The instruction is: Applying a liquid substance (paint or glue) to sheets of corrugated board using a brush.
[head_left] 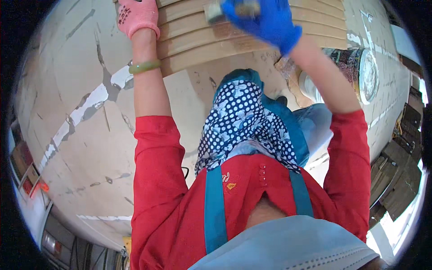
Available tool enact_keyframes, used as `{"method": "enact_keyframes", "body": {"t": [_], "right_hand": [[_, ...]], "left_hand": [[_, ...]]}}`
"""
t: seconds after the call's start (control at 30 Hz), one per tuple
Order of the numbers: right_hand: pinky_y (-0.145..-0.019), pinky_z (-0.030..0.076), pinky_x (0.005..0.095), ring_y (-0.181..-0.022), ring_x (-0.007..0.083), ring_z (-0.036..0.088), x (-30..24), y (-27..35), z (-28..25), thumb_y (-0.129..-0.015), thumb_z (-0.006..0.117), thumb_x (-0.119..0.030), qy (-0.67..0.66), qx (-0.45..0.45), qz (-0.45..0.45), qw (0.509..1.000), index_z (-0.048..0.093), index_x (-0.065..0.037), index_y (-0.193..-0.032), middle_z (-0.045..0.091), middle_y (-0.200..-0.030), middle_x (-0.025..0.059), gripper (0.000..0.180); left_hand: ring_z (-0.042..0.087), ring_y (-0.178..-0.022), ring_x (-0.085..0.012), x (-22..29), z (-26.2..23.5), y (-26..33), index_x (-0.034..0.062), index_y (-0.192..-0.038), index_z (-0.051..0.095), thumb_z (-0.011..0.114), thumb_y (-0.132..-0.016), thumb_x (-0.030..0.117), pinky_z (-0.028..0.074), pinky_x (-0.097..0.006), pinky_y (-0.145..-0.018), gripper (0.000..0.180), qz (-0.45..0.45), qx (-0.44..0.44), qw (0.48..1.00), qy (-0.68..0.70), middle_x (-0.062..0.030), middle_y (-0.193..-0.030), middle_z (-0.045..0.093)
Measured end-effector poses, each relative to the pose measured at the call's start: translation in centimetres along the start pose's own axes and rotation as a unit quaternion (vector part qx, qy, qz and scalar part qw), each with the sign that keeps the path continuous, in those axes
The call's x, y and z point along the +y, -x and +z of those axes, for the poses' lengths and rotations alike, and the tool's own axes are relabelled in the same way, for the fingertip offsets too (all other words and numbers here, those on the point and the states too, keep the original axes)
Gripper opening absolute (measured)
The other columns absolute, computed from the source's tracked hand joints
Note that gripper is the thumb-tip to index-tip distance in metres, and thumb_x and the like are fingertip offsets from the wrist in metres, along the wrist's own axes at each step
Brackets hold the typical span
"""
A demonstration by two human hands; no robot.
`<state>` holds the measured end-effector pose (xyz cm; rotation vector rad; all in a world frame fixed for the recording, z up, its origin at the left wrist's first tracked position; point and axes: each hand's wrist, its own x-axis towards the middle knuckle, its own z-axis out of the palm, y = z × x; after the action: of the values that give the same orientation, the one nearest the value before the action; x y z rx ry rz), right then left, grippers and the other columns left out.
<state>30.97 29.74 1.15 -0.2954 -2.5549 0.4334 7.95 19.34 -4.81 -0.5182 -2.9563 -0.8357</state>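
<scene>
Hands work at the top edge: the left hand (pixel 137 17), in a pink glove, lies flat on the stacked wooden mouldings (pixel 202 38), while the right hand (pixel 265 20), in a blue glove, is closed around a small block (pixel 215 12). Uneven pressure could shift the stack. Fingertips are cut off; the block is blurred.

The stacked wooden moulding strips (pixel 216 36) span the top of the view and block movement forward at bench level. The left hand (pixel 137 15) in a pink glove rests on the strips; the right hand (pixel 265 20) in a blue glove grips a small block (pixel 216 11) on them — between the two hands the strip surface is open. To the right, a tin can (pixel 360 72) stands close beside the right forearm. To the left, the worn, paint-marked floor (pixel 76 135) is open.
</scene>
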Motion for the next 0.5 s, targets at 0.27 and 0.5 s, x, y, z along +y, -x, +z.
{"method": "enact_keyframes", "body": {"t": [0.27,0.5], "right_hand": [[-0.058,0.049,0.032,-0.068,0.0269,0.062,-3.2,3.4,-2.2,-0.075,0.07,-0.014,-0.107,-0.064,-0.021,0.992,0.067,-0.014,-0.082,0.062,-0.079,0.0079,0.008],[-0.059,0.048,0.0314,-0.07,0.021,0.063,-0.8,5.9,-3.3,-0.079,0.069,-0.016,-0.049,-0.161,-0.054,0.984,0.067,-0.011,-0.079,0.064,-0.079,0.0069,0.005]], "left_hand": [[0.055,-0.109,-0.0404,-0.6,0.3,-0.3,-0.0017,-0.13,0.045,0.049,-0.088,0.042,0.042,-0.045,-0.094,0.061,0.027,0.034,0.999,0.029,-0.0281,-0.119,0.055],[0.054,-0.111,-0.0393,-0.1,0.9,0.6,-0.0048,-0.122,0.047,0.05,-0.084,0.048,0.041,-0.044,-0.095,0.065,0.048,0.047,0.996,0.06,-0.025,-0.121,0.055]]}}
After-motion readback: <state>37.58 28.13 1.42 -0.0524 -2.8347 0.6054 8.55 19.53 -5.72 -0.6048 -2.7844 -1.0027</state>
